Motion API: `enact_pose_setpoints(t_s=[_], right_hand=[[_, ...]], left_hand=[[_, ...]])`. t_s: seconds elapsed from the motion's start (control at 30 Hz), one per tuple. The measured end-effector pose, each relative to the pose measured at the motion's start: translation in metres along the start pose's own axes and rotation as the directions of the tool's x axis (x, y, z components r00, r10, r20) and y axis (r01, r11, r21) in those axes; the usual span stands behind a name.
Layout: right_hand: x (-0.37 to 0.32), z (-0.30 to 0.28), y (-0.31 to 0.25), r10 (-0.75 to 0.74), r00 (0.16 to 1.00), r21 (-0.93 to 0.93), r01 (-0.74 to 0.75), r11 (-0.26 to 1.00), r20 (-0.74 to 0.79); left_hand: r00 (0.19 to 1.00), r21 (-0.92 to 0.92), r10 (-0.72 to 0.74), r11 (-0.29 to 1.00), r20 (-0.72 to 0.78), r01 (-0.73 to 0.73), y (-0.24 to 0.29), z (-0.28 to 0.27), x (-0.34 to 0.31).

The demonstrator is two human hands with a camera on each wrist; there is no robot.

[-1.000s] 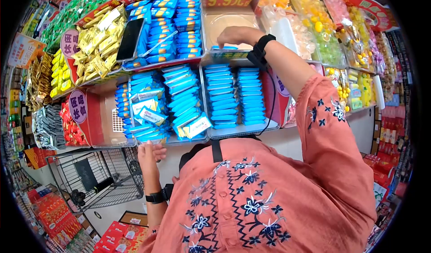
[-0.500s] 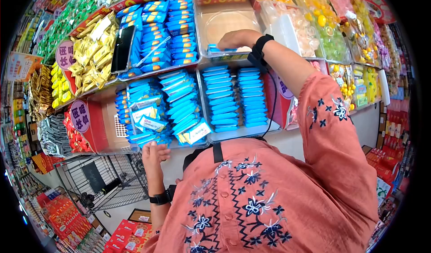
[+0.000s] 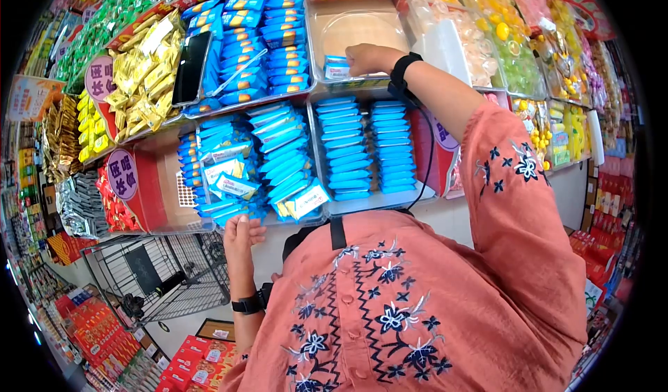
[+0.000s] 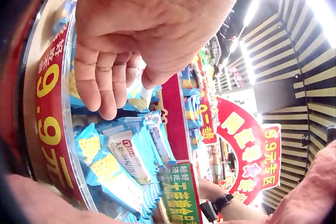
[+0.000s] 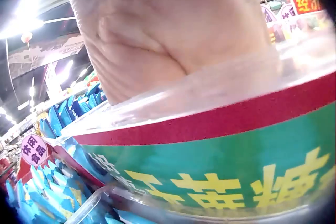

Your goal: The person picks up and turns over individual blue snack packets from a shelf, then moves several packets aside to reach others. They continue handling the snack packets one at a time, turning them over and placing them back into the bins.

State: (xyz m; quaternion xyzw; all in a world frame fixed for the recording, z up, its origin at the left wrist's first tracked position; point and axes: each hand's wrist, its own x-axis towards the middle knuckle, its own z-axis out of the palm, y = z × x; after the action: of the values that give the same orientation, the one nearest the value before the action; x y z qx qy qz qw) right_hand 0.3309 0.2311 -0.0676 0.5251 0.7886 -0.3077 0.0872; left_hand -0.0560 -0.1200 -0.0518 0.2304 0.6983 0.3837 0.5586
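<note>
In the head view my right hand [image 3: 372, 59] reaches into the upper clear bin [image 3: 358, 30] and holds the end of a blue-and-white packet [image 3: 337, 67] lying near the bin's front. The right wrist view shows the palm [image 5: 178, 35] behind the bin's edge, its fingers hidden. My left hand [image 3: 241, 239] hangs at the front edge of the lower bin, beside a pile of blue packets [image 3: 233, 183]; its fingers look loosely bent and hold nothing. In the left wrist view that hand [image 4: 142, 29] is above blue packets [image 4: 126, 155].
Two neat columns of blue packets [image 3: 344, 148] fill part of the lower middle bin. A black phone-like panel [image 3: 191, 68] leans between gold packets [image 3: 147, 72] and blue ones. A wire cart [image 3: 160, 274] stands at lower left. A black cable hangs from the right wrist.
The packet under my right hand has come into fuller view at the upper bin's front left, and the hand has shifted slightly. My left hand stays near the lower bin's edge.
</note>
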Motion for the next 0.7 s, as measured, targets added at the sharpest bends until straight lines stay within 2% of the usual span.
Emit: enact_pose_setpoints(t_s=[0.03, 0.13, 0.23, 0.33, 0.43, 0.53, 0.63, 0.7], right_hand=[[0.002, 0.001, 0.001, 0.007, 1.000, -0.015, -0.007, 1.000, 0.004], [0.000, -0.007, -0.006, 0.033, 0.998, 0.112, -0.038, 0.993, 0.046], [-0.001, -0.008, -0.006, -0.072, 0.986, 0.086, 0.060, 0.994, 0.148], [0.026, 0.018, 0.007, 0.089, 0.969, 0.020, -0.097, 0.995, 0.232], [0.018, 0.008, -0.004, 0.164, 0.947, -0.013, -0.167, 0.986, 0.276], [0.023, 0.009, 0.015, -0.020, 0.983, -0.107, 0.040, 0.993, 0.185], [0.000, -0.021, 0.011, 0.077, 0.991, 0.096, -0.088, 0.991, 0.108], [-0.023, -0.033, 0.011, -0.001, 0.998, 0.235, 0.015, 0.972, -0.060]], left_hand=[[1.000, 0.001, -0.001, 1.000, 0.001, 0.001, -0.001, -0.001, 0.000], [1.000, 0.002, -0.008, 1.000, 0.001, 0.008, -0.003, -0.001, -0.002], [1.000, 0.009, -0.016, 1.000, 0.007, 0.015, -0.002, 0.000, -0.003], [1.000, 0.019, -0.026, 0.999, 0.009, 0.026, -0.003, 0.000, -0.002], [1.000, 0.031, -0.027, 0.999, 0.007, 0.027, -0.001, 0.002, -0.004], [1.000, 0.036, -0.016, 0.999, 0.023, 0.016, -0.002, 0.003, -0.002], [0.999, 0.057, -0.015, 0.998, 0.038, 0.013, -0.005, 0.002, -0.003], [0.999, 0.071, -0.004, 0.997, 0.036, 0.002, 0.001, 0.004, -0.005]])
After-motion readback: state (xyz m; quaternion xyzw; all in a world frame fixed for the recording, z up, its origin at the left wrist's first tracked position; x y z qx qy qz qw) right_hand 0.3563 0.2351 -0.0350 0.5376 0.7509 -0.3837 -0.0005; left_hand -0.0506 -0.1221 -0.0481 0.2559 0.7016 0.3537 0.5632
